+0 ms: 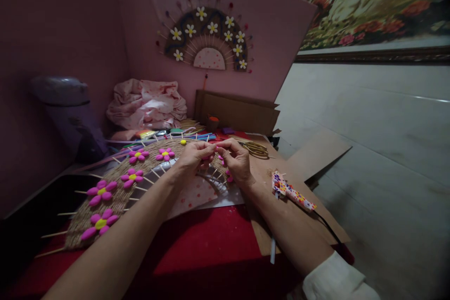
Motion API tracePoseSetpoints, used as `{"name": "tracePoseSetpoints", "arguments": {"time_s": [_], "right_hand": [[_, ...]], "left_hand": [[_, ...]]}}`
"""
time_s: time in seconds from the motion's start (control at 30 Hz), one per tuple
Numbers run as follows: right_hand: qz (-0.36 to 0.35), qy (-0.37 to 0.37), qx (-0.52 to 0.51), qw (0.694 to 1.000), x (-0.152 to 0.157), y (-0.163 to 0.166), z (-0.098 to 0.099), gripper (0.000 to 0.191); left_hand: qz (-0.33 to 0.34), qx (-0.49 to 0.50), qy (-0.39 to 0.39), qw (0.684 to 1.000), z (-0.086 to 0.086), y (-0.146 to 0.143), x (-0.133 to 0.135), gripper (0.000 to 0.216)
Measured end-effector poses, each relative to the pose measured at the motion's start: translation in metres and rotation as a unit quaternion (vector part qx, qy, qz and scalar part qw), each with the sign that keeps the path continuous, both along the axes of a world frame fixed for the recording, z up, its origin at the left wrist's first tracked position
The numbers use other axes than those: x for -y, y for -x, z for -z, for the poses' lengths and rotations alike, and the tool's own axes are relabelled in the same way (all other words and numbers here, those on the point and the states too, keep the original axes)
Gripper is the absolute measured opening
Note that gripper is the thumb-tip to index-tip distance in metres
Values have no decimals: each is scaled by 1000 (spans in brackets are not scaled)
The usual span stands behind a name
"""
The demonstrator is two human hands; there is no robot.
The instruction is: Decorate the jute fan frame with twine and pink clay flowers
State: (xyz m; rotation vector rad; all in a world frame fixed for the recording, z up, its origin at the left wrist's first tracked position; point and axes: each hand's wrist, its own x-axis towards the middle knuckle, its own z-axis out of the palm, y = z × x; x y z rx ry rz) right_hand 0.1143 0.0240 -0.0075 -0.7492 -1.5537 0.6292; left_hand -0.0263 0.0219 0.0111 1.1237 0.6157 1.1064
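My left hand (197, 155) and my right hand (236, 159) meet above the fan-shaped twine panel (121, 173). Their fingertips are pinched together on a small piece of pink clay (216, 147), mostly hidden by the fingers. Below them, the panel carries pink flowers (101, 191) with yellow centres, and thin wooden sticks (54, 234) poke out along its edges. A lone yellow dot (183, 142) sits on the twine just left of my hands. Part of the panel's right side is covered by my right hand.
A flower-patterned glue gun (293, 192) lies on cardboard (262, 225) at the right, near gold-handled scissors (258, 150). Behind stand folded brown cardboard (235, 110) and bunched pink cloth (147, 103). A finished flowered fan (211, 33) hangs on the pink backboard. Red cloth (207, 239) covers the front.
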Motion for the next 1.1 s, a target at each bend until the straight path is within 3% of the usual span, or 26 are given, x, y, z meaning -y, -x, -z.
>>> {"name": "tracePoseSetpoints", "arguments": {"time_s": [0.33,0.67,1.1], "right_hand": [[-2,7,-6,1000,-2,-1,1,16],[9,10,-22,1000,-3,-1,2,16],[3,12,-20,1000,-5,-2,4,17]], "left_hand": [[0,-28,-11,1000,1,1,-2,41],[-50,-35,-17,998,2,1,-3,39],[-17,-47,-40,998,1,2,-1,39]]}}
